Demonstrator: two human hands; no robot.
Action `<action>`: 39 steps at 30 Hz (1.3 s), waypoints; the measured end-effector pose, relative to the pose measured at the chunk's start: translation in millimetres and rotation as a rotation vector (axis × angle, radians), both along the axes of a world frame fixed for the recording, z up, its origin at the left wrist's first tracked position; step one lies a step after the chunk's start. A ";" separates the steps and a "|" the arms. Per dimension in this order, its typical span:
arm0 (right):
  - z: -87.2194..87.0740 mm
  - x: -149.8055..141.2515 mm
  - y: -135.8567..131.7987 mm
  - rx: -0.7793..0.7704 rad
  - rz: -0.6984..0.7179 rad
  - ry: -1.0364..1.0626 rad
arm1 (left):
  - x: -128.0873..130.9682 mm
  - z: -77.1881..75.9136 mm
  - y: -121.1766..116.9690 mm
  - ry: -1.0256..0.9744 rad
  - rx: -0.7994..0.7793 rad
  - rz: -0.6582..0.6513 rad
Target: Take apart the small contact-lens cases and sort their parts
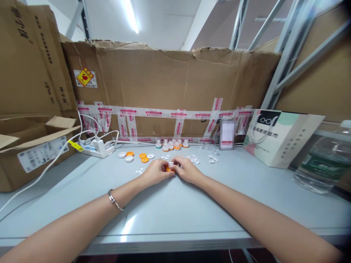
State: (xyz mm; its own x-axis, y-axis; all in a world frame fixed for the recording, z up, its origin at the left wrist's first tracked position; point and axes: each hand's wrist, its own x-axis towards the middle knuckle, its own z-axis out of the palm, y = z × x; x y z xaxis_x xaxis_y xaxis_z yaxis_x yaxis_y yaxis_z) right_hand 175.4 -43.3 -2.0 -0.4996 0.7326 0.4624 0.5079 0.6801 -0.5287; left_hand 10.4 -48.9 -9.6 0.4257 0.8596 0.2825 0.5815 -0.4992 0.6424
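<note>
My left hand (157,170) is closed on an orange ring-shaped cap (169,169) above the middle of the table. My right hand (186,169) pinches a small white slotted plastic part (171,164) at the top of that cap. Whether the white part is seated in the cap is hidden by my fingers. Left of my hands lie orange caps (143,160) and white caps (129,159). Small white pieces (139,171) are beside my left hand, and white slotted parts (193,159) lie behind my right hand. Several finished-looking capped pieces (171,145) stand farther back.
Clear plastic pieces (207,148) lie at the back right, near a propped-up phone (227,135). A paper bag (276,140) and a large water bottle (319,164) stand at right. At left are a power strip (94,149), cables and an open cardboard box (35,153). Cardboard (164,80) walls the back.
</note>
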 end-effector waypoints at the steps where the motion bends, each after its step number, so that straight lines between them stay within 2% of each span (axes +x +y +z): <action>1: -0.2 -0.2 -1.4 0.003 0.005 0.001 | -0.6 -0.4 -0.5 0.005 -0.003 -0.003; 8: -0.8 -2.0 -8.7 -0.004 0.021 0.049 | -2.7 0.5 -4.3 0.016 -0.043 -0.029; 13: 7.7 0.4 -10.0 -0.079 -0.088 0.273 | 0.1 3.3 -11.7 -0.008 -0.043 0.001; 18: 18.0 -4.1 -19.4 -0.292 0.092 0.360 | -1.8 7.7 -16.8 0.031 -0.027 -0.046; 21: 22.7 -7.9 -27.6 -0.451 0.163 0.454 | -7.0 16.7 -18.3 0.095 -0.021 -0.076; 25: 27.9 -7.9 -35.1 -0.522 0.193 0.486 | -13.8 36.3 -22.2 0.153 0.110 -0.041; 29: 30.8 -6.5 -35.1 -0.512 0.146 0.541 | -16.8 48.3 -28.5 0.065 0.324 -0.021; 33: 31.2 -7.6 -33.1 -0.522 0.131 0.610 | -14.9 44.4 -33.7 -0.026 0.545 0.004; 39: 30.9 -6.7 -30.0 -0.552 0.119 0.614 | -11.2 37.8 -34.6 0.008 0.687 -0.027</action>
